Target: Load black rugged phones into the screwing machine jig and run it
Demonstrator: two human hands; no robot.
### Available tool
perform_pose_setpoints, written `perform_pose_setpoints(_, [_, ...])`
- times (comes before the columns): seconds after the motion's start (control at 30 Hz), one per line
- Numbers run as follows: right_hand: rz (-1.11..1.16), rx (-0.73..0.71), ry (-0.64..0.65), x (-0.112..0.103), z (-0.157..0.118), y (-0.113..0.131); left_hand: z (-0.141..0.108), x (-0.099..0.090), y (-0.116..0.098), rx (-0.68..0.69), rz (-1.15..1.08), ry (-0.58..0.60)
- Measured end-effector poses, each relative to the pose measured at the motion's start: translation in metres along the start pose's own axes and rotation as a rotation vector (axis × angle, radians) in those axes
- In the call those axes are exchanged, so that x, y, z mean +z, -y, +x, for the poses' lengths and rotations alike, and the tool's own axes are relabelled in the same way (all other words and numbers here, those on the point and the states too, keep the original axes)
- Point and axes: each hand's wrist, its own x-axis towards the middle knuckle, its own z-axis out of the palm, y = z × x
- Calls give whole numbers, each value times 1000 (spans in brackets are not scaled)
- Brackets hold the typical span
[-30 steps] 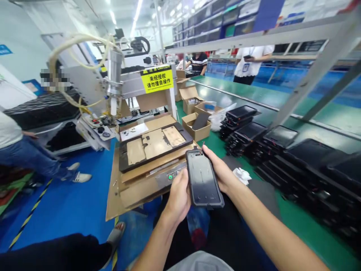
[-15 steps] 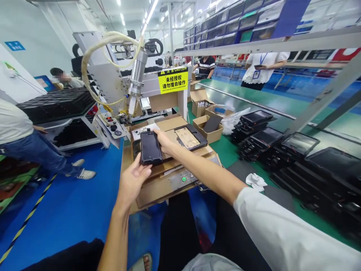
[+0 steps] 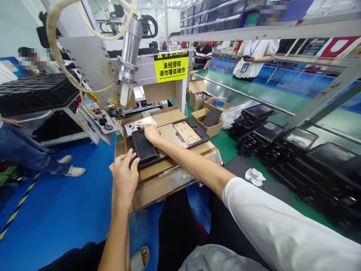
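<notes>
A black rugged phone-sized case [image 3: 143, 146] lies flat on the black fixture [image 3: 194, 130], at its near left end. The fixture has tan inserts and sits on a cardboard-lined machine bed [image 3: 166, 180]. My right hand [image 3: 150, 134] rests on the case's far right corner, its white sleeve lying along the forearm. My left hand [image 3: 124, 177] wraps the near left edge of the case with curled fingers. The case's underside is hidden.
A steel dispensing head [image 3: 129, 56] with a pale tube hangs just left of the fixture, beside a yellow caution sign [image 3: 170, 66]. Cardboard boxes [image 3: 204, 122] stand beyond. Stacks of black devices [image 3: 258, 139] and a white cloth [image 3: 255, 177] lie on the green bench at right.
The case has come down from between my hands onto the fixture. My left hand has closed around its near edge, and both arms have moved forward.
</notes>
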Motion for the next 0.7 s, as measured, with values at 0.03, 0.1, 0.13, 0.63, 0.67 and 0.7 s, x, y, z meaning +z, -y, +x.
perform_pose_setpoints(0.03, [-22, -11, -18, 1, 0, 0, -3, 1, 0, -18, -11, 5])
perform_pose_setpoints(0.1, [-95, -47, -30, 2, -1, -1, -9, 1, -2, -48, -33, 21])
perform_pose_setpoints(0.13, [-145, -71, -16, 2, -2, 0, -12, 0, -3, -60, -42, 25])
perform_pose_setpoints(0.63, [-426, -229, 189, -26, -3, 9, -179, -15, -38, -285, -421, 221])
perform_pose_setpoints(0.67, [-424, -212, 197, -26, -3, 11, -188, -9, -37, -305, -450, 235])
perform_pose_setpoints(0.7, [-422, -190, 207, -26, -2, 13, -195, -4, -37, -317, -471, 248])
